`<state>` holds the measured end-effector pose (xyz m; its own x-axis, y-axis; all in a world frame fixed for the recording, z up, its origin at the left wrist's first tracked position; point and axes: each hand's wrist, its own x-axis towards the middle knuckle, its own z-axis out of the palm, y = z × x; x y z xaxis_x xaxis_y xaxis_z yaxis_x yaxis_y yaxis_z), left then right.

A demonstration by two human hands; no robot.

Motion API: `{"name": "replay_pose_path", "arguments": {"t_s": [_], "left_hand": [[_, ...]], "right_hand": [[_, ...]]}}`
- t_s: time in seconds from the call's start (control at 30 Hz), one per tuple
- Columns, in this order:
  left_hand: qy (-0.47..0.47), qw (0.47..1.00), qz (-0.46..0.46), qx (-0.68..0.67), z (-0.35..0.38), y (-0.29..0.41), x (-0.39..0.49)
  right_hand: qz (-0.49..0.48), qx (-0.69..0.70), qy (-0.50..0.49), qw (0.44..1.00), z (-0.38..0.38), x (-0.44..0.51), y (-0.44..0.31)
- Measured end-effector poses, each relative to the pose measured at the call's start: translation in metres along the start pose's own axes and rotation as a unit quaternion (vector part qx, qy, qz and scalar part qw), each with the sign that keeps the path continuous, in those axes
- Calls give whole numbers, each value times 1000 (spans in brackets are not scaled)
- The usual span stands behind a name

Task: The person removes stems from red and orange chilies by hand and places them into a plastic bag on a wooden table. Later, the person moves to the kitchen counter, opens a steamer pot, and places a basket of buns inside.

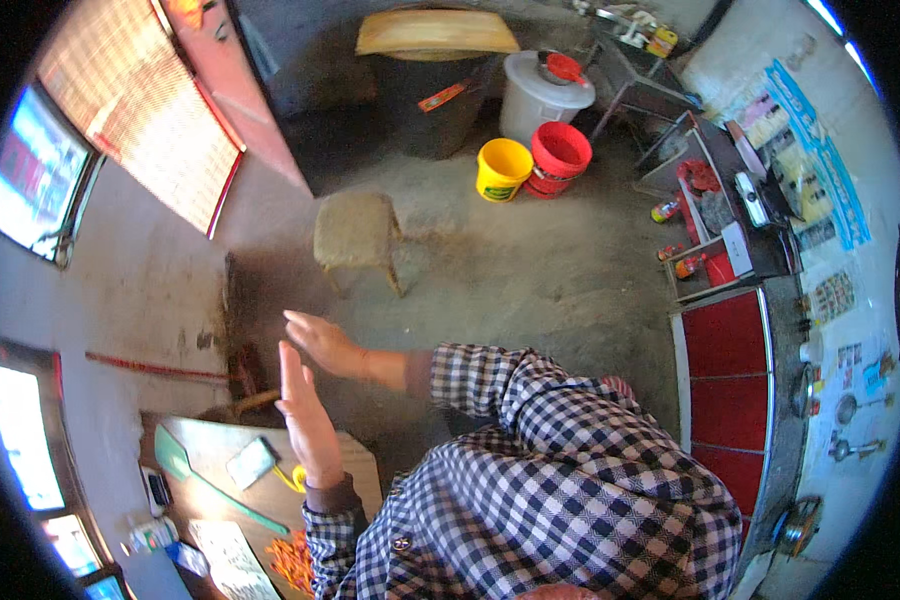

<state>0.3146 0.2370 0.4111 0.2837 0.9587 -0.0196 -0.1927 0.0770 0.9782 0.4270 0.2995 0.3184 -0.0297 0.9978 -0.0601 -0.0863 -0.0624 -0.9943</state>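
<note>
Both of my hands are raised in front of me, flat and extended, with nothing in them. My right hand [328, 343] reaches out from a black-and-white checked sleeve with a brown cuff. Close beside it, my left hand [307, 420] points its fingers away from the wooden table [360, 457] below. The palms roughly face each other, with a gap between them. On the table lie a green fly swatter [225, 491], a phone-like device [251, 463] and a small yellow coil [298, 478]. A pile of orange strips [290, 562] is partly hidden by my left sleeve.
A padded stool [355, 229] stands on the concrete floor. Beyond it are a yellow bucket [504, 171], stacked red buckets [561, 150], a lidded white tub [536, 97] and a dark barrel with a wooden cover [435, 34]. Red-fronted cabinets [724, 352] line the right wall. A written sheet [229, 559] lies bottom left.
</note>
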Motion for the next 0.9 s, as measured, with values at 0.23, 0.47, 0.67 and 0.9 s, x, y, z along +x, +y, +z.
{"name": "replay_pose_path", "arguments": {"t_s": [0.23,0.47,0.67,0.9], "left_hand": [[-145,860,196,448,34,-62,92],[-64,986,-141,-64,22,-104,169],[-201,896,-216,-333,64,-123,207],[-258,866,-270,-332,132,-134,222]], "right_hand": [[180,473,-110,855,-60,-8,-21],[126,469,-12,874,-110,18,-41],[24,338,122,933,-124,38,-54],[-77,-92,259,958,-161,6,-51]]}}
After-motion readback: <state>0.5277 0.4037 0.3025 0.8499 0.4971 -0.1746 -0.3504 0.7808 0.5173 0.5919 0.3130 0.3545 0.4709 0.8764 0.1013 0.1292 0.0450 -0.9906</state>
